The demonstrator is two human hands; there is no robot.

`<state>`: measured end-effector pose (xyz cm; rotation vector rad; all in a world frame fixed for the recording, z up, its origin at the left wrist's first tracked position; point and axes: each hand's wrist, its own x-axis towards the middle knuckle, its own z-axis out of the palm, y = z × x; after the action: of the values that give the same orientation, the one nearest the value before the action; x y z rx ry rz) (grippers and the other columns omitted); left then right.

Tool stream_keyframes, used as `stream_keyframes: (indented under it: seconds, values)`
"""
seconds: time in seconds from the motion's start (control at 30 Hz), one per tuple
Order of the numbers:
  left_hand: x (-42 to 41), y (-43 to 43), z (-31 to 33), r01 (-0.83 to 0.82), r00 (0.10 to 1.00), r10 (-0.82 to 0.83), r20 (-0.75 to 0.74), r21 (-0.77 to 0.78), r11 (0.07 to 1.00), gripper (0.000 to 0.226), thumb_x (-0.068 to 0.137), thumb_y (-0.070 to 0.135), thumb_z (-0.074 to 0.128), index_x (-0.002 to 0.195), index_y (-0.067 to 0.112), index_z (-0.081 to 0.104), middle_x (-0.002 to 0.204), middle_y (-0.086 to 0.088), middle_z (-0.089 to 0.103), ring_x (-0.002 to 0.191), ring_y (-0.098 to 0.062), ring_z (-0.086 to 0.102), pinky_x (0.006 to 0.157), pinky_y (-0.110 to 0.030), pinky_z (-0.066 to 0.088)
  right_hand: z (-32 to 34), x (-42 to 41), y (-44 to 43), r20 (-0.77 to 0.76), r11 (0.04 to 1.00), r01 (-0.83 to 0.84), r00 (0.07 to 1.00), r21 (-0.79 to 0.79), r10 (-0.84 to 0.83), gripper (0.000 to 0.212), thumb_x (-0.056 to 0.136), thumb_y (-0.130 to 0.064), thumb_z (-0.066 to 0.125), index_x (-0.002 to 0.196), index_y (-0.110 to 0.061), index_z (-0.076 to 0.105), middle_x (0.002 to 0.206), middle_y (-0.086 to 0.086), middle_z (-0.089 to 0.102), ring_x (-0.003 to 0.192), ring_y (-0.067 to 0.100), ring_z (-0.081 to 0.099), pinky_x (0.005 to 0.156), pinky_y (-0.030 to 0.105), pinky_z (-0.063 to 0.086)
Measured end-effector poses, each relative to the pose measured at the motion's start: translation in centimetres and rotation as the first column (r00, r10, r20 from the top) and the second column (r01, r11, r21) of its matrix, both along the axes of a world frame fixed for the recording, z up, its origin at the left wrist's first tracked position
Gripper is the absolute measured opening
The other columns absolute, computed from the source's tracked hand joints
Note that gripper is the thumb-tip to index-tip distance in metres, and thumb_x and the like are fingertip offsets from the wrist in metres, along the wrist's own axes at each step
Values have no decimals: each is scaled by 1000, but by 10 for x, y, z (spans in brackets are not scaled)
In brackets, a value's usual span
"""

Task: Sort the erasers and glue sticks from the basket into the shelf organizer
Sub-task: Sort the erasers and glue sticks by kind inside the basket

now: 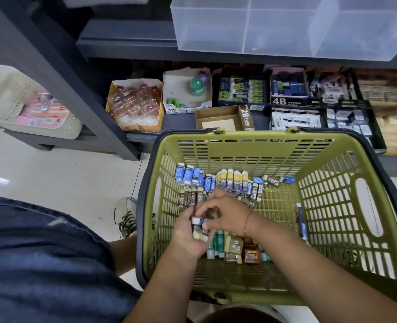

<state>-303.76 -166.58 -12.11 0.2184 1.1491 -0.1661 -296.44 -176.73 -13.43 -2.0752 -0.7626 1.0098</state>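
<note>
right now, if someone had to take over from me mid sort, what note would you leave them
Left hand grips a small stack of brown 2B erasers. Right hand pinches the same stack, over the green basket.
In the basket: blue erasers, yellow-capped glue sticks, loose brown erasers, green glue sticks.
Done: little, if anything. The clear organizer shows nothing inside.
Left: nearly everything. The open 2B box on the shelf looks like a likely home for the stack.
</note>
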Motion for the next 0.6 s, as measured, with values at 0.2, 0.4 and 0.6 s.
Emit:
stream_keyframes:
  seconds: [0.2,0.4,0.6]
  values:
    - [2,-3,-2,70,994,-68,-88,20,997,31,100,26,46,89,4,64,61,-12,67,65,-22,62,52,-30,56,-1,7,-9,-221,972,221,955,79,-199,17,79,-16,75,95,-14,70,98,-2,59,87,8,55,80,21,45]
    - [5,-4,-10,74,995,-74,-70,3,997,23,96,21,56,103,2,66,82,-15,66,74,-22,62,64,-35,55,-44,63,-55,-194,412,886,375,-212,-907,16,84,-24,71,94,-11,70,79,2,63,66,14,54,65,22,45]
    - [9,-7,-18,118,991,-117,-58,15,993,15,95,12,57,105,10,68,83,-14,70,56,-18,65,48,-25,56,-87,86,-64,-82,488,801,492,-346,-867,15,88,-27,66,93,-14,69,104,8,66,113,24,61,92,25,46]
